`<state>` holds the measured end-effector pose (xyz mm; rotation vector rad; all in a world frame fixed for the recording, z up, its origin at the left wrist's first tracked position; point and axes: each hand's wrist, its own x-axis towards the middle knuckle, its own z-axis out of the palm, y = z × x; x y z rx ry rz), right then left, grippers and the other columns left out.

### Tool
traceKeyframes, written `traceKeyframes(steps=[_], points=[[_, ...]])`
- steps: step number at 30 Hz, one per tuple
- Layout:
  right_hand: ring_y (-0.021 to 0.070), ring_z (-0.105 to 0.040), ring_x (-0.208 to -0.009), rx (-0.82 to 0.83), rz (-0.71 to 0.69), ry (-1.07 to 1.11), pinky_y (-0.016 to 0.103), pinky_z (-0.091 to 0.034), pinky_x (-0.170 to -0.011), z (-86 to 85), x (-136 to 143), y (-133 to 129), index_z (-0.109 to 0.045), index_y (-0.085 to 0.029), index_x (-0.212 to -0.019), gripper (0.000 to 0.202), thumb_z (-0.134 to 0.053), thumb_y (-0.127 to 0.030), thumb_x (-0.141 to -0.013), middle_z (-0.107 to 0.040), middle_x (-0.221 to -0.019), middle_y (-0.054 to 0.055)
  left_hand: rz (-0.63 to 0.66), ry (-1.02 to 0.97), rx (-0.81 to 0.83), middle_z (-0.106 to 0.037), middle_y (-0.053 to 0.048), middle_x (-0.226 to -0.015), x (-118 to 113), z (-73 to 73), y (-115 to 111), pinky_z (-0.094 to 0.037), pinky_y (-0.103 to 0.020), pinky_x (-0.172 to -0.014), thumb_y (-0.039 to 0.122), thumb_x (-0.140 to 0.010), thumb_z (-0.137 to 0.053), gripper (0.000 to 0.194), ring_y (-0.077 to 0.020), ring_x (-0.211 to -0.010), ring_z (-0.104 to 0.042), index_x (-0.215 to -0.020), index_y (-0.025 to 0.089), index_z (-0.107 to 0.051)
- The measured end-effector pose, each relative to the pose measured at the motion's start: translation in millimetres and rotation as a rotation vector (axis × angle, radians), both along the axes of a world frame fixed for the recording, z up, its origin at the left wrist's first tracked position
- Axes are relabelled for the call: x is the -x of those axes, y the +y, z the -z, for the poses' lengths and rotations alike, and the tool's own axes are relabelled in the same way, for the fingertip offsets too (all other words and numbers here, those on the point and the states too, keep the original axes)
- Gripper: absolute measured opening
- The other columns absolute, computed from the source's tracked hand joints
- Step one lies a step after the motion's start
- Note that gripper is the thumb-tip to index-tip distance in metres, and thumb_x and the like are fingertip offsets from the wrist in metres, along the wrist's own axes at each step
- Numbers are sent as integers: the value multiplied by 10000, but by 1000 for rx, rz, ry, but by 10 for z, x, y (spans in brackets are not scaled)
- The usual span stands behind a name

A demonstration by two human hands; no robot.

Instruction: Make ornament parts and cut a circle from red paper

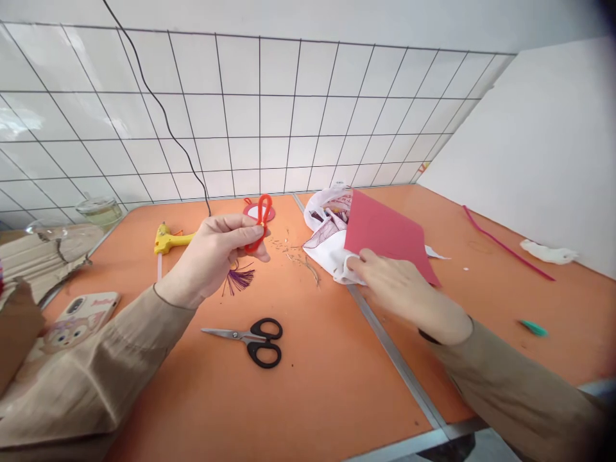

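Note:
Between the thumb and fingers of my left hand (221, 247), a red cord-like loop (264, 208) is held up, pinched at its middle into a figure eight. My right hand (394, 282) has its fingers closed on the lower edge of a white bag (332, 260). Bundled material shows in the bag's mouth. A red sheet (385, 234) leans over the bag, just beyond my right hand. Below my left hand lies a purple tassel (239, 278). A round red-rimmed piece with a white centre (252, 212) is partly hidden behind the loop.
Black-handled scissors (255, 337) lie on the orange table (312, 378), with a yellow glue gun (171, 240) farther left. Cardboard (19, 327) and a phone (84, 314) are at left. A magenta strip (505, 242) and a green piece (534, 328) lie at right.

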<state>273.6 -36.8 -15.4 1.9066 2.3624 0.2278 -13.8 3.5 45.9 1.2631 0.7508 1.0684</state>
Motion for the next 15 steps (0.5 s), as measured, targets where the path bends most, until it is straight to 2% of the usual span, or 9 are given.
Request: traceKeyframes(steps=[4,8,11,15], points=[[166,-514,-612,4,179,149,283,-220,-530,-129,-88,201,-514,-203,-685,161,-485,-101,-805,-587,-707,29,-5,10,18,-656,-19,-562,-17,27,12,-491,-248,-590,160,-782,-689,170,-133,-543,-634,-612,157,-703],[212,-535,-691,-162,351,282,301,-253,-543,-213,-141,371,-504,-218,-743,111,-464,-173,-837,-631,-746,65,-14,17,17,-653,-20,-560,-24,36,7,-497,-247,-597,163,-780,-691,171,-127,-544,-623,-609,151,-697],[236,-568,-761,-217,400,413,308,-297,-569,-184,-221,466,-496,-224,-821,70,-453,-215,-876,-660,-791,91,3,30,13,-660,-18,-572,-26,36,4,-491,-247,-593,166,-783,-688,173,-125,-542,-628,-612,155,-700],[233,-613,-799,-237,387,635,318,-378,-649,-82,-321,555,-518,-216,-916,81,-438,-215,-902,-688,-820,93,8,27,19,-657,-11,-565,-23,41,9,-490,-254,-601,165,-774,-692,167,-122,-538,-624,-607,162,-701]])
